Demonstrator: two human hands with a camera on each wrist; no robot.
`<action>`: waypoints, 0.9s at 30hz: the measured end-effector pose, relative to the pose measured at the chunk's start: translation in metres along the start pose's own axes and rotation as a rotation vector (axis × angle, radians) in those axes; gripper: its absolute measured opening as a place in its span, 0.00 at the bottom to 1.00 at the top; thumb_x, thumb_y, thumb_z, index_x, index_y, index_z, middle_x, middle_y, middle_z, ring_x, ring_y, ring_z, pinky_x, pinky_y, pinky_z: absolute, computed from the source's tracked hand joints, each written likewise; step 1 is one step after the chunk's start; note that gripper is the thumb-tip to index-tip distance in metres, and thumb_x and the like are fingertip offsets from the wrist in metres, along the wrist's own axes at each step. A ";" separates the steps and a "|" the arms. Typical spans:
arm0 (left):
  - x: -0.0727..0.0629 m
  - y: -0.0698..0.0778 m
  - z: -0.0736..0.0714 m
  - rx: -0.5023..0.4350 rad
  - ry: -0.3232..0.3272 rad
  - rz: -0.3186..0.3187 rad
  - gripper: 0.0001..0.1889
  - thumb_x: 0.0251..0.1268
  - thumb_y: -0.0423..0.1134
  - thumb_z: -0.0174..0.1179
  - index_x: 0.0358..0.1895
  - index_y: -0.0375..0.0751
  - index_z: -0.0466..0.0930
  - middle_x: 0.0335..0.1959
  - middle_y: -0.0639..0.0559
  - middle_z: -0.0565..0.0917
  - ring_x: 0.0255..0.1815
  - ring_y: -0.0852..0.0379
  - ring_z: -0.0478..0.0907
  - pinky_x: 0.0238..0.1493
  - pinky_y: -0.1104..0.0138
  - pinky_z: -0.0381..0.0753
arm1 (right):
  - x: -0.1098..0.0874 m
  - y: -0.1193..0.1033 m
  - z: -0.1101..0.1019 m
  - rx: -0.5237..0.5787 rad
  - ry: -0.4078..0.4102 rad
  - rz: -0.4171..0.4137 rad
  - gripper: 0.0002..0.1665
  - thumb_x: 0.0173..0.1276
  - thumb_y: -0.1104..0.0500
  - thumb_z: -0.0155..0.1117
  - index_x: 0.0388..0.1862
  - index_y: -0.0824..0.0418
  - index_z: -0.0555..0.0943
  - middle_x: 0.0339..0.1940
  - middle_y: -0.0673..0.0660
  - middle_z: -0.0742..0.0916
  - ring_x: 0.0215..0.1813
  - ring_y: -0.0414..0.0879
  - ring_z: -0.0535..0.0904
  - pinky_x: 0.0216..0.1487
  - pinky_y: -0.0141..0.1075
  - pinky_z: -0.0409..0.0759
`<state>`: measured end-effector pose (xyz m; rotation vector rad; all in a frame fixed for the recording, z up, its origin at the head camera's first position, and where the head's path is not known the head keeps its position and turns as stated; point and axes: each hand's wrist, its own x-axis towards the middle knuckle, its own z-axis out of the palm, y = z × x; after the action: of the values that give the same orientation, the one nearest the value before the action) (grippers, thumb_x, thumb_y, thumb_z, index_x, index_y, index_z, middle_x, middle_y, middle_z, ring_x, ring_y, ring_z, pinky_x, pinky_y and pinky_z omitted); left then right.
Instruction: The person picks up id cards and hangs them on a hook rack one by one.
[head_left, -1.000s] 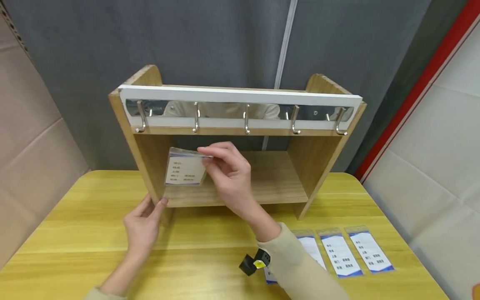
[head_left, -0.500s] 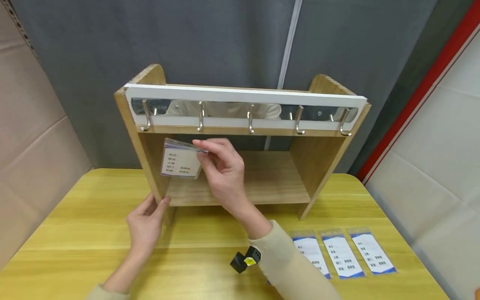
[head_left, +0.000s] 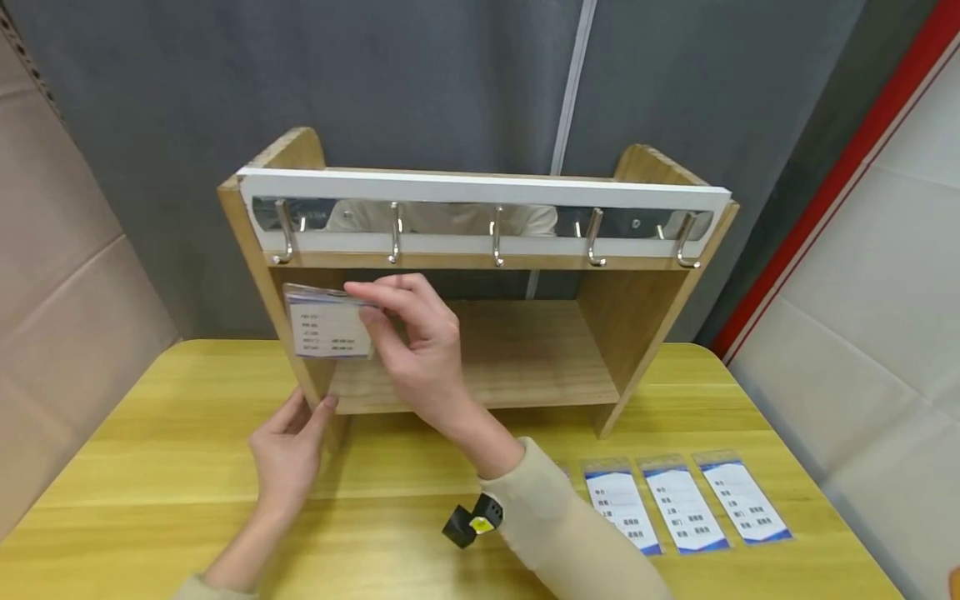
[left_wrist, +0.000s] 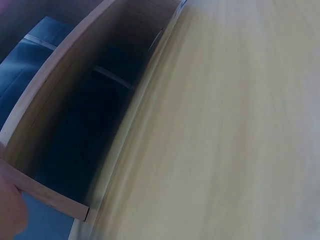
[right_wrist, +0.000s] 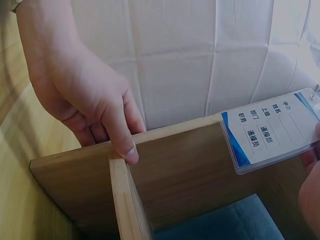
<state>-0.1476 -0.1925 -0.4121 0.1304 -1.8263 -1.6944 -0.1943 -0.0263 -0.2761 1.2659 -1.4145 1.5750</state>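
My right hand (head_left: 420, 354) pinches a clear-sleeved ID badge (head_left: 326, 331) by its top right edge. In the head view the badge hangs below the leftmost metal hook (head_left: 284, 233), apart from it and in front of the left side panel (head_left: 281, 308) of a wooden shelf. Printed lines and a blue corner show on the badge in the right wrist view, where only part of the right hand (right_wrist: 311, 192) appears. My left hand (head_left: 287, 457) grips the lower front edge of that side panel, thumb against the shelf board (head_left: 480, 392). Some of its fingers are hidden behind the panel.
A white rail (head_left: 442, 244) with a mirrored strip and several hooks runs across the shelf front. Several more badges (head_left: 686, 508) lie in a row on the wooden table (head_left: 375, 533) at right, one mostly covered by the right sleeve (head_left: 570, 533). A grey curtain (head_left: 420, 83) hangs behind.
My right hand has carried the badge left, first rising and then dipping slightly, to a place below the leftmost hook. The left hand keeps its grip on the side panel.
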 end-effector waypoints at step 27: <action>-0.001 0.001 -0.001 0.029 0.004 -0.011 0.20 0.69 0.28 0.66 0.62 0.39 0.81 0.55 0.40 0.84 0.46 0.73 0.84 0.48 0.75 0.86 | 0.014 -0.011 0.016 -0.046 0.034 -0.065 0.07 0.71 0.77 0.60 0.43 0.73 0.84 0.42 0.65 0.85 0.45 0.52 0.81 0.44 0.35 0.89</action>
<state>-0.1460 -0.1925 -0.4119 0.1564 -1.8506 -1.6749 -0.1851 -0.0420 -0.2601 1.2405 -1.3672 1.5053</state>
